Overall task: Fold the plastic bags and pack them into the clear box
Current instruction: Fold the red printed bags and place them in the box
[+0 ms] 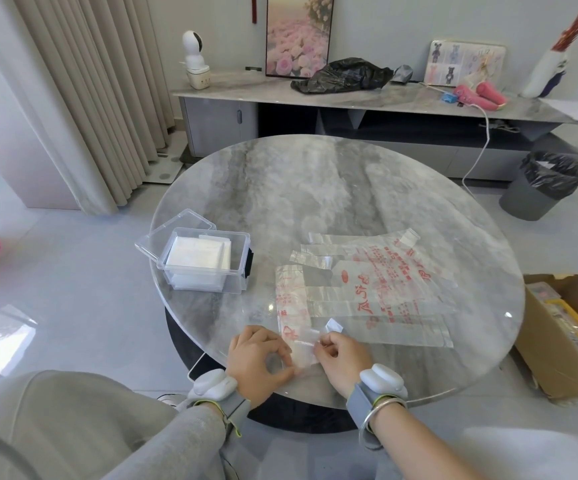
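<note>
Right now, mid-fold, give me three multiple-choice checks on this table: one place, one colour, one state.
1. Where is the clear box from the bag being folded? A) left B) right C) on it
2. Print on the flat bags? A) blue B) red C) green
3. The box's lid is? A) shut B) taped C) open
1 A: it stands left of the bag the left hand and right hand pinch.
2 B: red lettering shows.
3 C: lid tipped back, folded bags visible inside.
</note>
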Demonstrator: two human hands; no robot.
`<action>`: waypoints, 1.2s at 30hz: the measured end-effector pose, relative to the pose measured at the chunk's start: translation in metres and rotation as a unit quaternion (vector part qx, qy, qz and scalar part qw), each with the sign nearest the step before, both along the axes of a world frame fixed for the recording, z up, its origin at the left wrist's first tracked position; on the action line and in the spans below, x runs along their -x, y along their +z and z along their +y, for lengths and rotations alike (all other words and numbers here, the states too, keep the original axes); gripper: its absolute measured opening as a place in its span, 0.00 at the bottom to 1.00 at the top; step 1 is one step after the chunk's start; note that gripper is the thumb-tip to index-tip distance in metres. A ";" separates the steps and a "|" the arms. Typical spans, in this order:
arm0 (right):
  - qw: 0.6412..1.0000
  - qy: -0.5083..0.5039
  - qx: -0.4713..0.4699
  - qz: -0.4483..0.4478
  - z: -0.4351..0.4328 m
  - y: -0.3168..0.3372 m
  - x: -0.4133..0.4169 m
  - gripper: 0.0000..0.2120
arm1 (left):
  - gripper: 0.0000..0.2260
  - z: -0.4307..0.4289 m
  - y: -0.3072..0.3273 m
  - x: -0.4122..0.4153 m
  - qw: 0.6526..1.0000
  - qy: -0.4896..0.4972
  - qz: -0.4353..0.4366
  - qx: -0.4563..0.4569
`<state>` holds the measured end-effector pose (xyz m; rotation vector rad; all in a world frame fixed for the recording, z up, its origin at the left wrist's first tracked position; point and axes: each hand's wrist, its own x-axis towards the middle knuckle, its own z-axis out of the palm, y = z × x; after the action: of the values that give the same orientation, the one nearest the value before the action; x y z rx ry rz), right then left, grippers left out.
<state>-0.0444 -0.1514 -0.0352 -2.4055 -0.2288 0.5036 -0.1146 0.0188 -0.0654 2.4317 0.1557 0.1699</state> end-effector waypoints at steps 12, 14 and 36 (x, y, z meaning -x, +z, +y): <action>0.999 0.027 -0.029 -0.034 -0.003 -0.005 0.009 0.12 | 0.17 0.001 -0.009 -0.003 0.996 0.040 -0.052 -0.052; 0.998 0.023 -0.033 -0.039 -0.005 -0.006 0.011 0.13 | 0.16 0.001 -0.007 -0.003 0.996 0.041 -0.049 -0.057; 0.973 0.154 0.089 -0.148 -0.008 -0.001 0.020 0.25 | 0.17 0.007 -0.014 0.005 0.942 -0.150 -0.172 -0.248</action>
<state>-0.0642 -0.1598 -0.0360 -2.6310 -0.7233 0.3090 -0.1192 0.0253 -0.0790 2.8295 -0.4662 0.5470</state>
